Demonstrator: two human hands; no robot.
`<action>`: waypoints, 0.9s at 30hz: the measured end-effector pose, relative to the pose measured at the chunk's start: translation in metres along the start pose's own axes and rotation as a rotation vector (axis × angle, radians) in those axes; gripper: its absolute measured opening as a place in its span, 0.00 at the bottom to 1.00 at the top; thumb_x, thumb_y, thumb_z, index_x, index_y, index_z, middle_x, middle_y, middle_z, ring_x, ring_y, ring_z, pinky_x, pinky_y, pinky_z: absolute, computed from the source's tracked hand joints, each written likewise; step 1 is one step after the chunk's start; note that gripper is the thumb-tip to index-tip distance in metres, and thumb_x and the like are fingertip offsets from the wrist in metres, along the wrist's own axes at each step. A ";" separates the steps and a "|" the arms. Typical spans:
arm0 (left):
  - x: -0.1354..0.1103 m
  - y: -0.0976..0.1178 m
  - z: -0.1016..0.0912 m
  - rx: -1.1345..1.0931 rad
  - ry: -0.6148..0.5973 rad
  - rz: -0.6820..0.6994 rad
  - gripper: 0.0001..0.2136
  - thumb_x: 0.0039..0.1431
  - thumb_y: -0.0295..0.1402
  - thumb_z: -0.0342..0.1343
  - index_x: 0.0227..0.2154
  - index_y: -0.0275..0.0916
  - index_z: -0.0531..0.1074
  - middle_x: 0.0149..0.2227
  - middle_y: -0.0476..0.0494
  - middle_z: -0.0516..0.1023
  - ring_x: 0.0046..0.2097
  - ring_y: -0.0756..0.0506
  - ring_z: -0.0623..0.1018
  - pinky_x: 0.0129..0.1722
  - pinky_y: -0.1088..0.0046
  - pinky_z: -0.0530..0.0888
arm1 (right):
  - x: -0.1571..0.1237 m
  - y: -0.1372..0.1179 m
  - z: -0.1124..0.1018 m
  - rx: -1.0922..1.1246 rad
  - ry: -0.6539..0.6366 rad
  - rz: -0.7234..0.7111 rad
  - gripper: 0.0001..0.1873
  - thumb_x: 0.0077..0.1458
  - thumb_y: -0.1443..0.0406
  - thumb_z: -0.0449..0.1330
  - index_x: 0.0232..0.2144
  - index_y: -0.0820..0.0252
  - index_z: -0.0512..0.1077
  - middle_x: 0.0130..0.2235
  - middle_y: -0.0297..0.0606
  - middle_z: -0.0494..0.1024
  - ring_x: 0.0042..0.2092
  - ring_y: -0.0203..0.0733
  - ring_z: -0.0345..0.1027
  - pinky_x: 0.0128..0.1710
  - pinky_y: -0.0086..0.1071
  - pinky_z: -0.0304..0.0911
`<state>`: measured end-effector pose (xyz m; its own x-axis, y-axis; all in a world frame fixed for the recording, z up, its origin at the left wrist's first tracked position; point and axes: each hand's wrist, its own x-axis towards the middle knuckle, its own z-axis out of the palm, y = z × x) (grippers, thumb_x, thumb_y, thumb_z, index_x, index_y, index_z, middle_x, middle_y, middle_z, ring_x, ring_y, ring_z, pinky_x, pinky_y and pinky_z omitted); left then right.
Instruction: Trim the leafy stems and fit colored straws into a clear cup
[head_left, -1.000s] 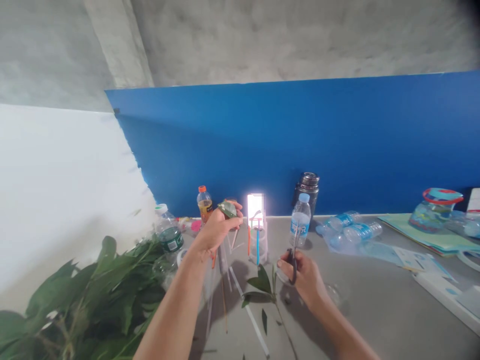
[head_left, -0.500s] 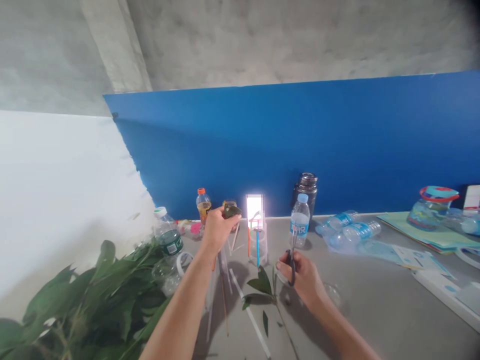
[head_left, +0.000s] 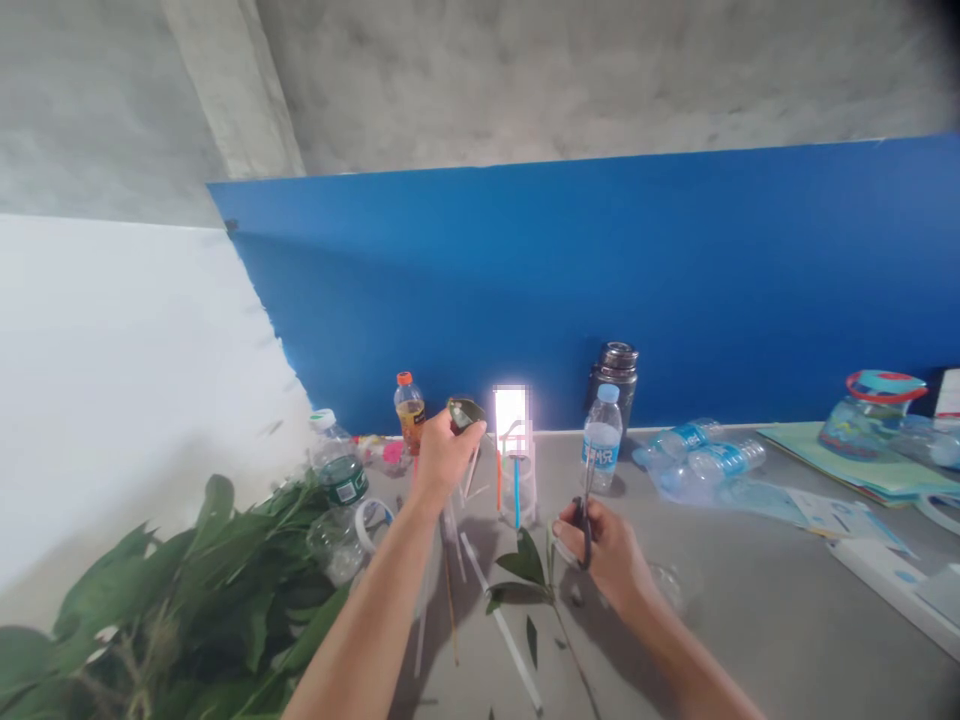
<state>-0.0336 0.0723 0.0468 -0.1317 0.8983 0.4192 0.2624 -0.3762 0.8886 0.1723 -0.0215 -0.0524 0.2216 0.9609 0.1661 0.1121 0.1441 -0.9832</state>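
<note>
A dark green leaf (head_left: 466, 411) is pinched between the thumb and fingers of my left hand (head_left: 444, 455), raised over the table left of a clear plastic cup (head_left: 519, 495). Orange and blue straws (head_left: 517, 490) stand at that cup. My right hand (head_left: 609, 545) is closed around black-handled scissors (head_left: 583, 530), blades pointing up in front of a water bottle (head_left: 602, 445). Between my forearms lies a leafy sprig (head_left: 526, 565) with a long thin stem. A small cut leaf piece (head_left: 532, 640) rests beside it, near a white straw (head_left: 501, 625).
A heap of leafy branches (head_left: 217, 590) fills the left side, next to a green-labelled bottle (head_left: 339, 465). An orange-capped bottle (head_left: 409, 415) and a dark thermos (head_left: 616, 375) stand by the blue panel. Crumpled bottles (head_left: 724, 458) and a handled jar (head_left: 862, 425) are on the right.
My left hand has shifted slightly right, and the leaf in it has turned to show more of its surface. My right hand holds the scissors in nearly the same place.
</note>
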 end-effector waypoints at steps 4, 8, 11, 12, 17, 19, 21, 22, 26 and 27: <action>-0.005 -0.001 0.007 0.098 0.022 0.018 0.08 0.51 0.34 0.60 0.21 0.39 0.68 0.21 0.49 0.71 0.26 0.48 0.69 0.28 0.71 0.65 | 0.001 0.002 0.000 0.017 0.003 0.000 0.12 0.43 0.58 0.67 0.25 0.59 0.73 0.24 0.36 0.73 0.27 0.41 0.66 0.27 0.32 0.60; -0.009 0.000 0.013 0.148 0.051 0.031 0.09 0.51 0.34 0.59 0.20 0.40 0.67 0.21 0.51 0.70 0.27 0.48 0.68 0.29 0.71 0.64 | 0.001 0.006 -0.001 -0.008 -0.003 -0.007 0.11 0.44 0.58 0.67 0.26 0.60 0.74 0.24 0.36 0.74 0.28 0.41 0.66 0.28 0.32 0.61; -0.009 -0.002 0.015 0.172 0.066 0.040 0.08 0.51 0.35 0.58 0.22 0.40 0.68 0.22 0.50 0.72 0.28 0.48 0.69 0.30 0.71 0.65 | 0.001 0.005 -0.001 -0.021 -0.009 -0.007 0.10 0.44 0.59 0.66 0.26 0.60 0.74 0.24 0.35 0.73 0.28 0.40 0.65 0.28 0.31 0.60; -0.008 -0.003 0.016 0.178 0.067 0.037 0.08 0.51 0.36 0.58 0.22 0.40 0.69 0.23 0.50 0.72 0.28 0.48 0.70 0.30 0.71 0.65 | 0.001 0.005 -0.001 -0.024 -0.009 -0.004 0.10 0.44 0.58 0.65 0.26 0.60 0.74 0.24 0.35 0.73 0.28 0.40 0.65 0.28 0.31 0.60; -0.008 -0.007 0.016 0.201 0.054 0.030 0.08 0.52 0.37 0.57 0.23 0.40 0.68 0.23 0.50 0.72 0.28 0.47 0.70 0.30 0.71 0.64 | 0.001 0.003 0.000 -0.025 -0.003 0.001 0.10 0.43 0.58 0.65 0.25 0.59 0.74 0.24 0.35 0.73 0.28 0.40 0.66 0.28 0.32 0.61; -0.008 -0.007 0.015 0.207 0.057 0.028 0.08 0.52 0.37 0.57 0.23 0.40 0.68 0.23 0.50 0.72 0.28 0.47 0.70 0.30 0.71 0.64 | 0.002 0.004 0.000 -0.026 -0.005 -0.005 0.10 0.43 0.59 0.65 0.26 0.59 0.74 0.24 0.36 0.73 0.28 0.41 0.66 0.28 0.32 0.61; -0.007 -0.008 0.016 0.220 0.063 0.019 0.07 0.51 0.36 0.57 0.23 0.40 0.69 0.23 0.49 0.73 0.28 0.47 0.71 0.30 0.72 0.64 | 0.001 0.005 -0.001 -0.028 -0.003 -0.014 0.10 0.44 0.59 0.65 0.26 0.59 0.74 0.24 0.36 0.74 0.28 0.41 0.67 0.28 0.32 0.61; -0.007 -0.009 0.016 0.227 0.062 0.015 0.07 0.51 0.36 0.57 0.23 0.40 0.69 0.23 0.49 0.73 0.28 0.47 0.71 0.30 0.72 0.64 | 0.001 0.005 -0.001 -0.029 0.000 -0.018 0.09 0.44 0.59 0.65 0.26 0.59 0.74 0.24 0.36 0.74 0.28 0.41 0.67 0.28 0.32 0.61; -0.006 -0.010 0.016 0.267 0.060 -0.008 0.07 0.52 0.36 0.57 0.23 0.41 0.69 0.23 0.50 0.74 0.28 0.47 0.71 0.31 0.72 0.65 | 0.001 0.003 -0.001 -0.022 0.008 -0.009 0.10 0.43 0.59 0.65 0.25 0.59 0.73 0.24 0.36 0.74 0.28 0.41 0.67 0.28 0.31 0.61; -0.006 -0.009 0.016 0.271 0.062 -0.008 0.07 0.52 0.36 0.56 0.23 0.41 0.68 0.23 0.50 0.74 0.28 0.47 0.71 0.31 0.72 0.65 | 0.001 0.002 0.000 -0.019 0.007 -0.003 0.10 0.43 0.59 0.65 0.25 0.59 0.73 0.24 0.35 0.74 0.28 0.41 0.67 0.27 0.31 0.61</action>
<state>-0.0199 0.0743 0.0329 -0.1906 0.8821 0.4307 0.5064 -0.2876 0.8130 0.1732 -0.0204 -0.0546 0.2277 0.9588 0.1696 0.1309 0.1424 -0.9811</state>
